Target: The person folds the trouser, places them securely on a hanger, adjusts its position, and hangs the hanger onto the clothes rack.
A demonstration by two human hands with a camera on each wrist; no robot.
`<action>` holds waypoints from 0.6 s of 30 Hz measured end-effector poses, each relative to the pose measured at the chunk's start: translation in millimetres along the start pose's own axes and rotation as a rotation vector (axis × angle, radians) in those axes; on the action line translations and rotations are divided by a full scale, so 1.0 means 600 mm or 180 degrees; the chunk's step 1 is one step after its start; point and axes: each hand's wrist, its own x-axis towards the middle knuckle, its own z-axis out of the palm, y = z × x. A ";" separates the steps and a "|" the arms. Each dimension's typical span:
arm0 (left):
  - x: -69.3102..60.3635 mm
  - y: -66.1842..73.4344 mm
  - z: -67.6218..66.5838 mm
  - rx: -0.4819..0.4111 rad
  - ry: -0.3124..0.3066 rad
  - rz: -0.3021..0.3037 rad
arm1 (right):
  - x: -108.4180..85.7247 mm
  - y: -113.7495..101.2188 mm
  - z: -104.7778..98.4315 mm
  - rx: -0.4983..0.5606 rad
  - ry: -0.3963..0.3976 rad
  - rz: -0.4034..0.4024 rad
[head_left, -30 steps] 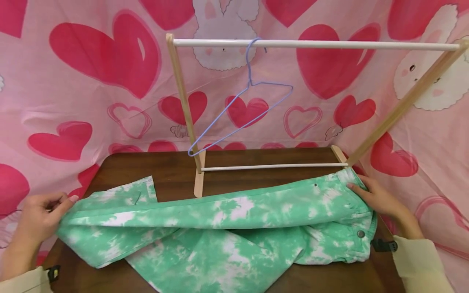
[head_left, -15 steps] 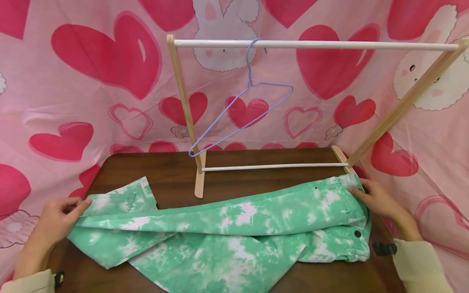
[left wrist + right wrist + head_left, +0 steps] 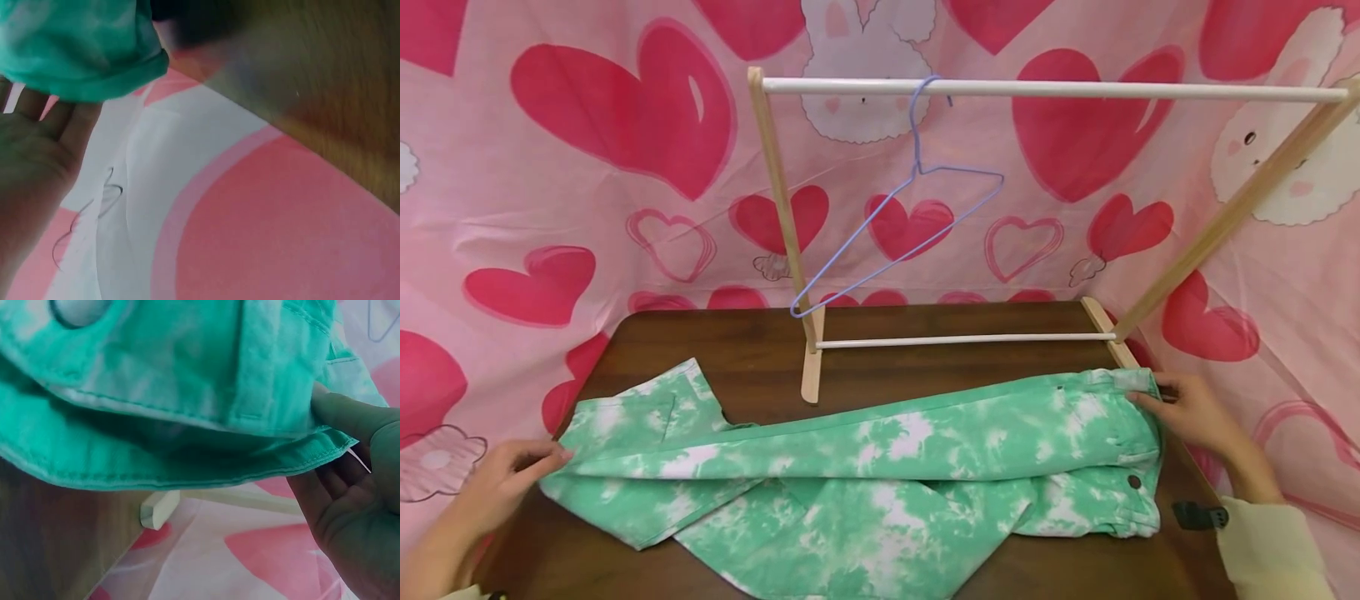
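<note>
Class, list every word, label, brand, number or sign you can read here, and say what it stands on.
None: no readable text.
Trousers: no legible lettering; any mark on the button is too small to read.
Pink backdrop: printed hearts and rabbits; its curling dark line spells nothing legible.
Black wrist device: any marking too small.

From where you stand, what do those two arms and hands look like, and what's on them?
The left hand and right hand are human and ungloved. The right sleeve is pale cream, with a small black device at its cuff. Only a pale edge of the left sleeve shows.
</note>
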 end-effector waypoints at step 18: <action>-0.010 0.010 0.001 0.0337 0.0143 -0.0531 | -0.014 -0.001 -0.015 -0.0014 0.0116 -0.0037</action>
